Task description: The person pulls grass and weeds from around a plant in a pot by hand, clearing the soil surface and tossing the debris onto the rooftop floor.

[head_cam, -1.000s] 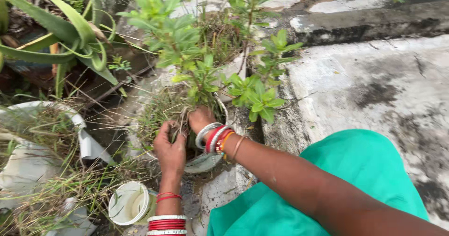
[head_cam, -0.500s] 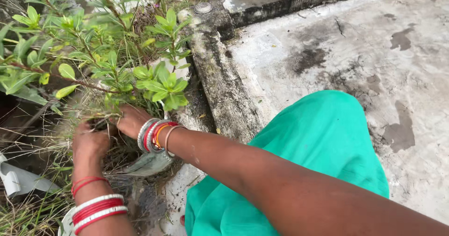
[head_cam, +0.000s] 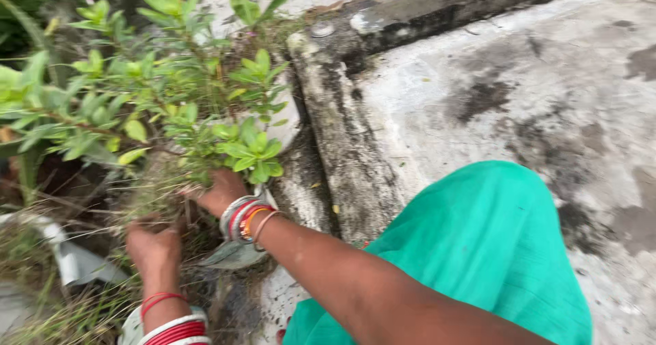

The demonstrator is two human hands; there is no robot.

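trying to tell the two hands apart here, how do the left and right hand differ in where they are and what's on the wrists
The right hand sits higher, at the base of the leafy green plant; the left hand is lower, in dry grass. The right wrist bangles lie close to the hand; the left arm has a thin red thread there, with bangles further down. Both wear red and silver bangles.
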